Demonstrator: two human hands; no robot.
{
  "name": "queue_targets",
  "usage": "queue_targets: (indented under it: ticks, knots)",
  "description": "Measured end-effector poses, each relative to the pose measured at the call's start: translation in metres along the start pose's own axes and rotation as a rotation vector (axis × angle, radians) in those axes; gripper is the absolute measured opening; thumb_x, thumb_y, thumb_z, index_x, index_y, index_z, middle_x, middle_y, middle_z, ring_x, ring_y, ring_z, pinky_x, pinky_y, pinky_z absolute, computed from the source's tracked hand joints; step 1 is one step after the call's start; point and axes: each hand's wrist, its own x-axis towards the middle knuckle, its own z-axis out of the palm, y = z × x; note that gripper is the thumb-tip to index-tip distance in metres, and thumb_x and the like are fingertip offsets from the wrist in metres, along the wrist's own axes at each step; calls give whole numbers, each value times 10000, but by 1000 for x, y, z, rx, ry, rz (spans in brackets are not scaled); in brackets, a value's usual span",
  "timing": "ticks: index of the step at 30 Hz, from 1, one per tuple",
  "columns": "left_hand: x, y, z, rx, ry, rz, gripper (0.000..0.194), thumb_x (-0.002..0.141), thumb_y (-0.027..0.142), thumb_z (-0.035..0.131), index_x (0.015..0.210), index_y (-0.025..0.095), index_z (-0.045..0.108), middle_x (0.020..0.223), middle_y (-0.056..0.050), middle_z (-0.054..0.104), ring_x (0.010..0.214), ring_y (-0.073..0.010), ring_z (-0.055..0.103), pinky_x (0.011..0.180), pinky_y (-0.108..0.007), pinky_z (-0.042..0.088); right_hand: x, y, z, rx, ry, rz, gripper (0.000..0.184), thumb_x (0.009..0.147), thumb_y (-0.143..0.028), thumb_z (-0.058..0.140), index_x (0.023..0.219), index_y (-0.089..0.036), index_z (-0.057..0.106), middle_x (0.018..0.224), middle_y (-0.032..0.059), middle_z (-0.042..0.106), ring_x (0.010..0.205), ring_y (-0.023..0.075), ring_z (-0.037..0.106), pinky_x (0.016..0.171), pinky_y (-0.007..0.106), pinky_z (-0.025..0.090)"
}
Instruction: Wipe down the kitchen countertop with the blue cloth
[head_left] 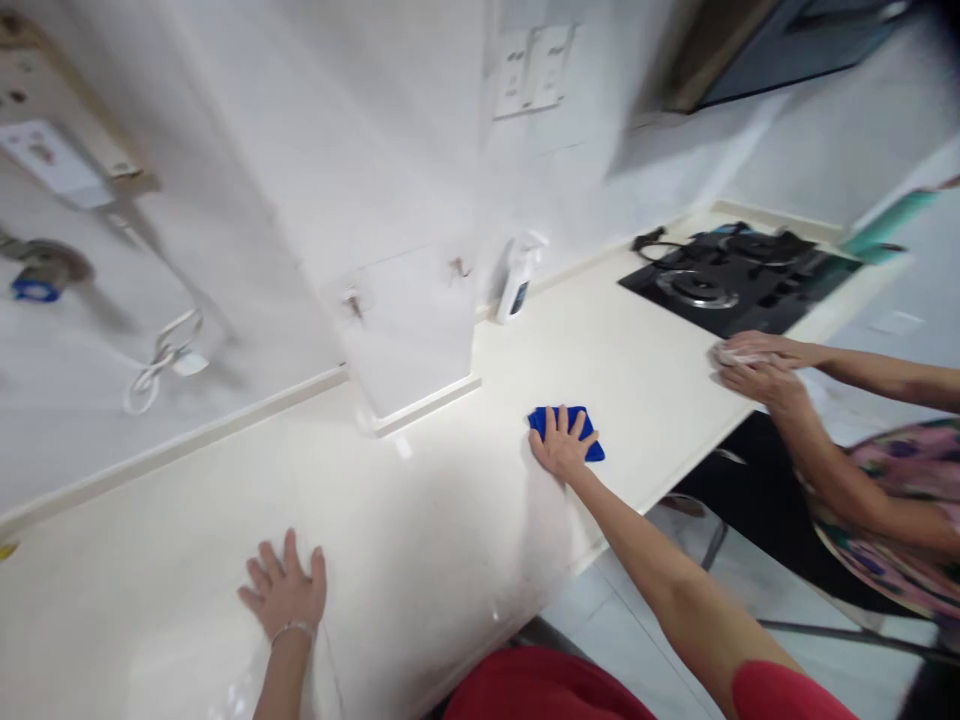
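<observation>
My right hand [562, 447] presses flat, fingers spread, on a folded blue cloth [590, 452] lying on the cream stone countertop [420, 500]. My left hand [283, 587], with a thin bracelet on its wrist, rests open and bare on the same counter near its front edge. To the right, a co-worker's two hands [761, 365] close around a small pale cloth or sponge at the counter's edge, close to the hob.
A black gas hob [720, 285] is set into the counter at the far right. A white spray bottle [519, 278] stands against the wall. A white coiled cable [161, 368] hangs on the left wall, above a pipe fitting [45, 270]. A tiled floor lies below the counter edge.
</observation>
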Motion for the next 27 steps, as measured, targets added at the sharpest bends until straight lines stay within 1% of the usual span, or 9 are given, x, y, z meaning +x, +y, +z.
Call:
queue_targets:
  ticks: [3, 5, 7, 9, 12, 15, 19, 22, 27]
  knots:
    - [0, -1, -2, -8, -40, 0, 714, 922, 587, 203, 1521, 212, 309, 1647, -173, 148, 1521, -386, 39, 1205, -624, 55, -28, -84, 0, -5, -8, -230, 688, 965, -487, 258, 1572, -171, 184, 1645, 115, 99, 1467, 451, -29, 1094, 741, 106]
    - [-1, -3, -2, -11, -53, -2, 710, 925, 583, 220, 1523, 210, 303, 1649, -177, 136, 1521, -390, 27, 1203, -632, 49, -62, -136, 0, 15, -41, -405, 709, 951, -489, 331, 1573, -181, 185, 1649, 102, 85, 1471, 446, -56, 1105, 739, 70]
    - [-2, -5, -2, -19, -54, -1, 712, 925, 584, 230, 1523, 205, 303, 1646, -186, 135, 1520, -395, 23, 1200, -641, 50, -107, -176, 0, 57, -90, -601, 724, 940, -490, 382, 1573, -196, 192, 1652, 90, 61, 1474, 438, -77, 1114, 735, 20]
    - [-3, -6, -1, -30, -45, 4, 708, 925, 585, 233, 1522, 210, 303, 1646, -185, 137, 1520, -396, 21, 1200, -645, 51, -156, -201, -1, 106, -142, -799, 731, 939, -502, 400, 1572, -198, 196, 1651, 88, 57, 1473, 431, -114, 1114, 735, -48]
    - [-4, -6, 0, -40, -29, 14, 698, 929, 581, 233, 1522, 221, 302, 1648, -177, 136, 1522, -388, 14, 1202, -642, 44, -222, -208, -4, 185, -214, -1083, 747, 945, -535, 409, 1575, -204, 179, 1651, 80, 22, 1472, 412, -154, 1118, 732, -84]
    - [-4, -8, 3, -63, -25, 23, 704, 930, 586, 230, 1522, 214, 303, 1648, -176, 136, 1521, -389, 18, 1197, -650, 39, -260, -185, -8, 244, -269, -1285, 697, 978, -531, 376, 1574, -230, 177, 1651, 52, 41, 1486, 367, -139, 1150, 707, -54]
    - [-3, -10, 6, -92, -18, 30, 711, 924, 606, 229, 1521, 228, 305, 1648, -172, 135, 1520, -391, 19, 1195, -655, 26, -264, -121, -4, 251, -344, -1396, 656, 981, -506, 404, 1564, -288, 198, 1640, 13, 141, 1506, 314, -61, 1178, 668, -31]
    - [-3, -10, 7, -90, -30, 33, 715, 919, 620, 214, 1522, 245, 296, 1649, -166, 120, 1522, -387, 1, 1200, -644, 10, -250, -59, 5, 205, -333, -1346, 650, 968, -477, 434, 1557, -318, 208, 1630, 4, 189, 1509, 313, -3, 1179, 667, -6]
    - [-3, -8, 6, -91, -40, 37, 710, 926, 612, 187, 1516, 236, 308, 1644, -176, 122, 1521, -389, -5, 1205, -634, -3, -213, 41, 8, 6, -245, -1150, 611, 950, -447, 470, 1526, -306, 319, 1610, 26, 259, 1508, 324, 45, 1185, 663, 46]
